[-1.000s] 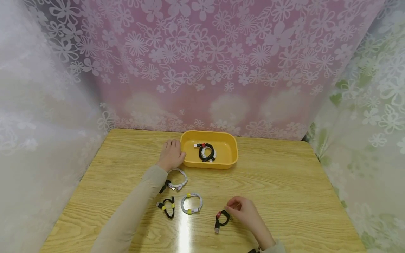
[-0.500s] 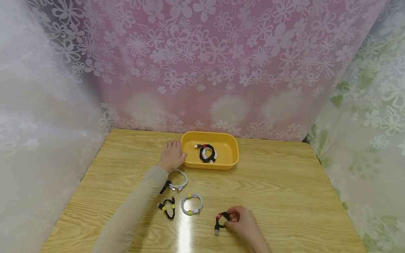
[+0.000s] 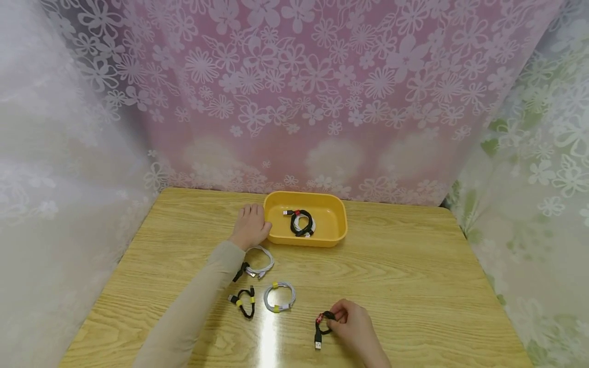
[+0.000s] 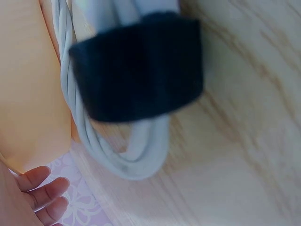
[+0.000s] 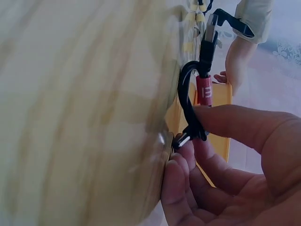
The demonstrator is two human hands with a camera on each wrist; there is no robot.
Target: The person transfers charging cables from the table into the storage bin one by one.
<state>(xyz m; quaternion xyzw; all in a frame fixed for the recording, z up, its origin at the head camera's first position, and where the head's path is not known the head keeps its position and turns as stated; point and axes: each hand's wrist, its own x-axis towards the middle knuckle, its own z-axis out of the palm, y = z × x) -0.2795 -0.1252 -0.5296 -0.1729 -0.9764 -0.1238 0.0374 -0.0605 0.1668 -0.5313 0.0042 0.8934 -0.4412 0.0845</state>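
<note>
My right hand (image 3: 353, 326) pinches a coiled black USB cable (image 3: 318, 336) between thumb and fingers, low over the table's front. In the right wrist view the cable (image 5: 184, 89) shows a red tie (image 5: 204, 89) around it, its USB plug pointing away from the fingers. My left hand (image 3: 250, 225) lies against the left end of a yellow tray (image 3: 330, 222), fingers loosely extended and thumb by the rim. Inside the tray lie a black cable (image 3: 293, 227) with a red tie and a white cable (image 3: 313, 224), both coiled.
By my left wrist lies a white cable (image 3: 270, 261) with a black strap (image 4: 136, 70). Nearer the front are a black cable (image 3: 248, 314) and a pale coiled cable (image 3: 293, 294), both with yellow ties. Patterned curtains (image 3: 294, 102) surround the wooden table (image 3: 405, 266).
My right hand has moved slightly toward the front edge and taken hold of the black cable, which has shifted a little toward me. The left hand stays at the tray.
</note>
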